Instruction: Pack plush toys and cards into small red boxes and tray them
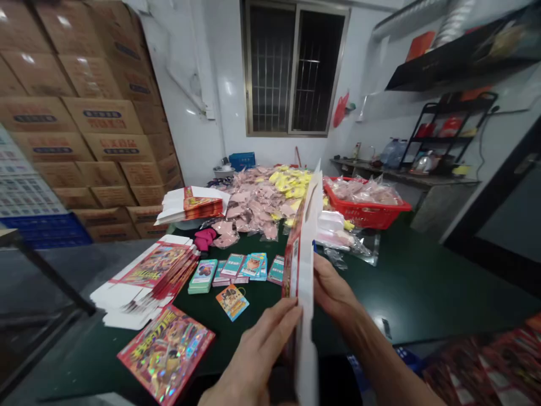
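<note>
My left hand (256,352) and my right hand (333,290) both grip a flat printed cardboard box blank (305,265), held upright on edge, white on one side and red on the other. Nearest on the dark green table (406,293) lie small stacks of printed cards (232,265) and a loose tagged card (232,302). Left of these sits a stack of flat red-and-white box blanks (146,276). A holographic red box panel (166,355) lies near the table's front edge, close to my left hand.
Behind the cards lies a heap of pink plastic packets (262,203), beside a red basket (363,208) and another blank stack (192,204). Brown cartons (84,129) are stacked at left. Red printed sheets (477,366) sit at lower right.
</note>
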`<state>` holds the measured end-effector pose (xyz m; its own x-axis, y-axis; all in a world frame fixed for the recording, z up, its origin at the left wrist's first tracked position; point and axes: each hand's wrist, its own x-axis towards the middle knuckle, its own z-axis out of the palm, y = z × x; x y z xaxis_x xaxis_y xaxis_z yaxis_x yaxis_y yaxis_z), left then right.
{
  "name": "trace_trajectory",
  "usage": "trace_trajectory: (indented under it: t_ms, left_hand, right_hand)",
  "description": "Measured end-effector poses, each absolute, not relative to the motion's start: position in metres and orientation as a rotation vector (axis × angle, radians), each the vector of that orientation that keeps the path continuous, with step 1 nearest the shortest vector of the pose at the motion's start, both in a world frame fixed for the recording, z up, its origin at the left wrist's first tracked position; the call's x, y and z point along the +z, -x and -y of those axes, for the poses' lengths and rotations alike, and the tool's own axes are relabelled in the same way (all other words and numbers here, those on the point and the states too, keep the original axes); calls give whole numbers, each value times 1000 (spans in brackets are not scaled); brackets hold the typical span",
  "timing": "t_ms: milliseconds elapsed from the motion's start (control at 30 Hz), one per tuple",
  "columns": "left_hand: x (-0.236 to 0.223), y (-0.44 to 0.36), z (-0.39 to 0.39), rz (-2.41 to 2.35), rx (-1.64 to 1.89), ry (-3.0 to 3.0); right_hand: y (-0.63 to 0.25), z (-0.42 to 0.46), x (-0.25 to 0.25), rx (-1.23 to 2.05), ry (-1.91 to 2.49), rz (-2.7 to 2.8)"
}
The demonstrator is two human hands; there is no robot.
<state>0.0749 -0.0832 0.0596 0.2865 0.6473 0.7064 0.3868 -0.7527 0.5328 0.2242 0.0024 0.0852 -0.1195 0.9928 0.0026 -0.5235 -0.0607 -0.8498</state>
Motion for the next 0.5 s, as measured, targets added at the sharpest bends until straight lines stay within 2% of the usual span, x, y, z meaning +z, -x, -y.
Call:
trace_trajectory:
  t_ms: [133,233,333,500]
  left_hand:
    - [97,-54,70,-937,1394,-2283]
    - [116,-47,67,-827,1369,-2464]
    - [111,-50,60,-739,1499,-2643]
    - [85,-39,40,-970,1939,-2396]
  right_hand:
    - [-224,12,89,1409,713,851]
    - [-218,18,86,1468,658,894]
    - [-216,19,79,1547,610,853]
    - [-242,17,63,1694,568,726]
